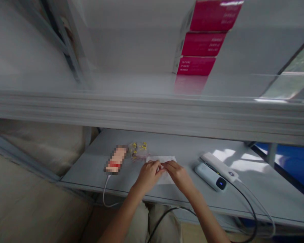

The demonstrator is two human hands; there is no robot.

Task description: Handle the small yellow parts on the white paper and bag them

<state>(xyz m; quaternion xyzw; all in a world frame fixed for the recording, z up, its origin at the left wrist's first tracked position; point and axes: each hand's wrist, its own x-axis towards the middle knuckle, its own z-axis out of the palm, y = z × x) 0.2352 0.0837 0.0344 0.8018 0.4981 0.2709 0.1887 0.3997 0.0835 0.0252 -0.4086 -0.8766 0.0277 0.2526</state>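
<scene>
My left hand (150, 173) and my right hand (179, 173) meet over a white sheet (164, 180), which looks like paper or tissue and lies on the grey shelf (96, 173). The fingertips of both hands are pinched together and touch or nearly touch. Whatever small thing is between them is hidden by the fingers. Just beyond my left hand lie small clear bags (140, 148) with yellow pieces in them. Thin pinkish strands (141, 157) lie beside the bags.
A phone (117, 158) with a blurred-out screen lies at the left, on a white cable (105, 190). At the right are a pale blue power bank (209, 175) and a white one (219, 165) with cables. Three magenta boxes (200, 44) stand stacked on the upper shelf (142, 111), whose edge overhangs.
</scene>
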